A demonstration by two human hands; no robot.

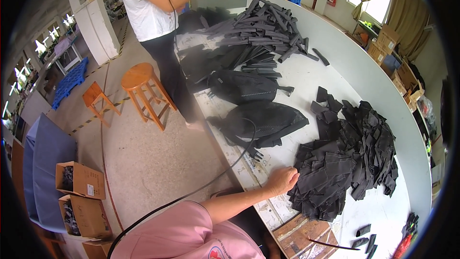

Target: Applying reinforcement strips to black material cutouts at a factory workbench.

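My left hand (283, 181) reaches in from the lower left, its fingers curled together at the near left edge of a large heap of flat black fabric pieces (326, 168). Whether a piece is between the fingertips, I cannot make out. My right hand is out of view. Just beyond my left hand lie a black strap buckle (256, 154) and a black mesh-sided bag (268, 120). A second black bag (244, 87) rests behind it.
Rolled black tubes (268, 24) are heaped at the table's far end, beside a standing person in white (148, 5). A wooden board (299, 235) lies at the near edge. A raised grey wall (383, 62) borders the right. Stools (139, 76) and cartons (79, 181) stand left.
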